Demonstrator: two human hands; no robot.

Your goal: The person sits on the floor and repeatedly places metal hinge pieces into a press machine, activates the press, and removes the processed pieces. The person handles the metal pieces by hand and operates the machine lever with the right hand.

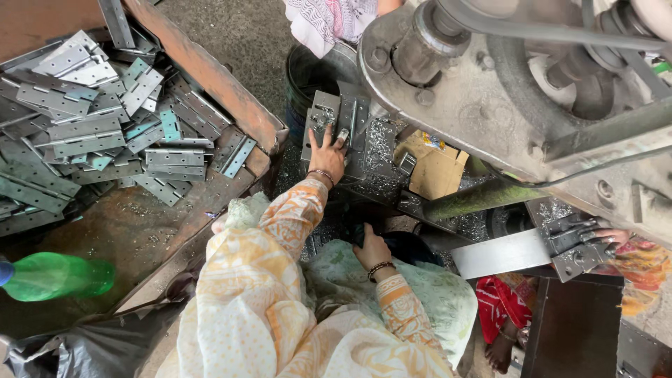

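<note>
My left hand (327, 152) reaches forward onto a grey steel die block (353, 115) under a big press machine (490, 105). Its fingertips pinch a small shiny metal piece (343, 134) lying on the block. My right hand (372, 248), with a bead bracelet at the wrist, rests low over my lap on pale green cloth (427, 287). Its fingers dip into a dark gap and are hidden. Metal shavings (378, 143) cover the block's right side. Both arms wear orange and white patterned sleeves.
A rusty tray (224, 87) on the left holds a heap of flat grey hinges (91, 122). A green bottle (59, 276) lies at lower left above a black plastic bag (84, 343). Another person's hand (610, 235) works a second die (574, 245) on the right. Cardboard (435, 171) sits beside my block.
</note>
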